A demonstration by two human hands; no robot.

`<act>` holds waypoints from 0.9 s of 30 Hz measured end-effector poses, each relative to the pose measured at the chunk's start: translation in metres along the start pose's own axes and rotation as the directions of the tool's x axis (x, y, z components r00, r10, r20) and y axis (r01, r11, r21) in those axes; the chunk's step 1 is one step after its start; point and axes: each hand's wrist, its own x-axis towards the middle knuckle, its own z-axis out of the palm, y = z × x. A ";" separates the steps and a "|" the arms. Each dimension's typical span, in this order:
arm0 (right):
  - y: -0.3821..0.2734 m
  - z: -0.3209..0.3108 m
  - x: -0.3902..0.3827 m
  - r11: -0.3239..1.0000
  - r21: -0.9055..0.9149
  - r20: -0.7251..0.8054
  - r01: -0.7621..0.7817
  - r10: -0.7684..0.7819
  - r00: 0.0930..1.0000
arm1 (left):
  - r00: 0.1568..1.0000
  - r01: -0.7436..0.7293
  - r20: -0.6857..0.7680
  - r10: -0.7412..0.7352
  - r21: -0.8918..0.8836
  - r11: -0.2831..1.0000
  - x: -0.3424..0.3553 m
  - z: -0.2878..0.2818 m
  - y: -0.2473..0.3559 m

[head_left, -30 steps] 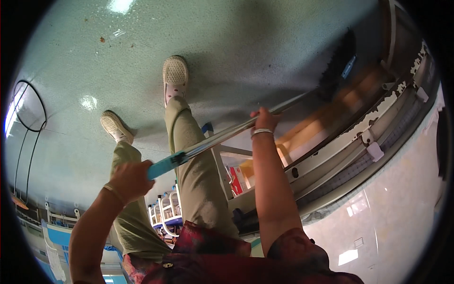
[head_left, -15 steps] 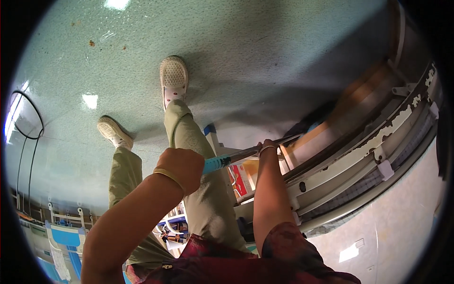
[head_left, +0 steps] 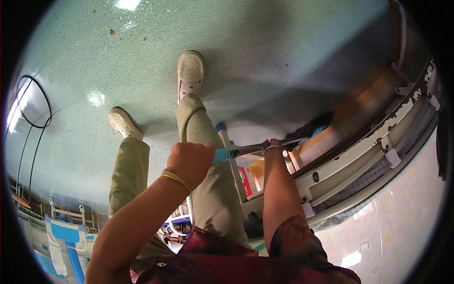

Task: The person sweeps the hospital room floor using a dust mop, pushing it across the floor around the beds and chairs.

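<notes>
My left hand (head_left: 190, 162) is closed round the light blue grip of a mop (head_left: 253, 149). Farther along its metal pole, my right hand (head_left: 270, 146) is wrapped round the shaft. The pole slants away to the right, nearly level across my right leg. At its far end, a dark, shaggy mop head (head_left: 302, 130) with a blue part lies on the floor beside the bed's lower edge. Part of that head is in shadow.
A bed (head_left: 359, 156) with a chipped white rail runs along my right. Beneath it are a red-and-white box (head_left: 247, 181) and a white leg with a blue cap (head_left: 224, 135). A black wire hoop (head_left: 35, 102) stands far left, near a blue-and-white bed end (head_left: 66, 233).
The view has turned a little, so the floor and my feet appear farther right. The mop head now shows more plainly beside the bed; both hands keep their hold on the mop.
</notes>
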 end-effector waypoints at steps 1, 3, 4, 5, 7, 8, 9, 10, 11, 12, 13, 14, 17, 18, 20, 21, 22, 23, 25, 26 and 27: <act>0.009 -0.010 0.030 0.999 0.051 -0.025 0.011 -0.010 1.000 | 1.000 0.007 0.003 -0.007 -0.037 0.999 0.001 0.010 0.001; 0.012 -0.039 0.113 0.999 0.020 -0.058 0.046 -0.045 0.997 | 0.999 -0.006 -0.054 0.001 -0.094 0.996 0.009 0.029 0.012; -0.041 -0.082 0.184 0.984 0.098 -0.117 0.148 -0.136 0.984 | 0.974 -0.125 -0.205 0.093 -0.146 0.981 0.025 0.024 0.031; 0.023 -0.041 0.131 0.996 0.081 -0.071 0.044 -0.039 0.997 | 0.979 -0.027 -0.202 0.002 -0.123 0.992 0.015 0.052 0.014; 0.024 -0.011 0.020 0.987 0.163 -0.038 -0.002 0.008 0.999 | 0.945 -0.007 -0.327 -0.018 -0.074 0.997 0.004 0.068 0.001; 0.012 -0.011 -0.006 0.980 0.198 -0.047 0.013 -0.004 0.999 | 0.967 0.006 -0.253 -0.036 -0.120 0.993 0.003 0.059 -0.002; 0.003 -0.008 -0.029 0.975 0.222 -0.054 0.027 -0.016 0.998 | 0.982 0.022 -0.180 -0.051 -0.159 0.987 0.006 0.056 -0.006; -0.007 -0.006 -0.049 0.962 0.257 -0.093 0.087 -0.065 0.994 | 0.990 0.023 -0.134 -0.050 -0.199 0.980 0.007 0.053 -0.006; -0.009 -0.006 -0.042 0.961 0.259 -0.104 0.094 -0.069 0.992 | 0.990 0.013 -0.132 -0.041 -0.204 0.979 0.010 0.057 -0.009; -0.010 -0.006 -0.033 0.969 0.226 -0.060 0.098 -0.087 0.994 | 0.994 0.039 -0.093 -0.060 -0.218 0.975 0.012 0.060 -0.013; -0.010 -0.006 -0.027 0.976 0.193 -0.014 0.103 -0.102 0.995 | 0.995 0.066 -0.053 -0.080 -0.231 0.971 0.013 0.064 -0.017; -0.012 -0.004 -0.032 0.977 0.193 0.018 0.092 -0.097 0.995 | 0.995 0.062 -0.058 -0.076 -0.222 0.973 0.009 0.063 -0.019; -0.013 0.005 -0.046 0.960 0.196 0.012 0.201 -0.207 0.978 | 0.995 0.090 -0.009 -0.096 -0.264 0.960 -0.007 0.061 -0.024; -0.013 0.005 -0.054 0.959 0.155 0.039 0.238 -0.247 0.968 | 0.997 0.071 -0.017 -0.079 -0.291 0.954 -0.014 0.058 -0.025; -0.018 0.003 -0.078 0.949 0.088 0.056 0.304 -0.309 0.949 | 0.997 0.056 -0.025 -0.067 -0.310 0.949 -0.033 0.047 -0.028; -0.021 0.003 -0.090 0.927 0.020 0.077 0.375 -0.375 0.924 | 0.998 0.037 -0.032 -0.048 -0.293 0.955 -0.043 0.038 -0.027; -0.023 0.002 -0.098 0.924 0.030 0.043 0.381 -0.382 0.923 | 0.999 0.019 -0.039 -0.030 -0.275 0.961 -0.054 0.030 -0.028; -0.026 -0.002 -0.098 0.924 0.038 0.050 0.381 -0.383 0.923 | 0.998 0.020 -0.047 -0.034 -0.268 0.963 -0.065 0.023 -0.028; -0.029 -0.009 -0.101 0.943 0.017 0.028 0.332 -0.332 0.943 | 0.998 0.020 -0.055 -0.034 -0.229 0.973 -0.095 0.010 -0.027; -0.028 -0.011 -0.121 0.934 0.066 -0.017 0.352 -0.352 0.936 | 0.996 0.019 -0.080 -0.036 -0.201 0.979 -0.115 0.002 -0.027; -0.028 -0.020 -0.122 0.929 0.085 -0.009 0.360 -0.361 0.933 | 0.994 0.012 -0.102 -0.032 -0.192 0.981 -0.132 -0.006 -0.027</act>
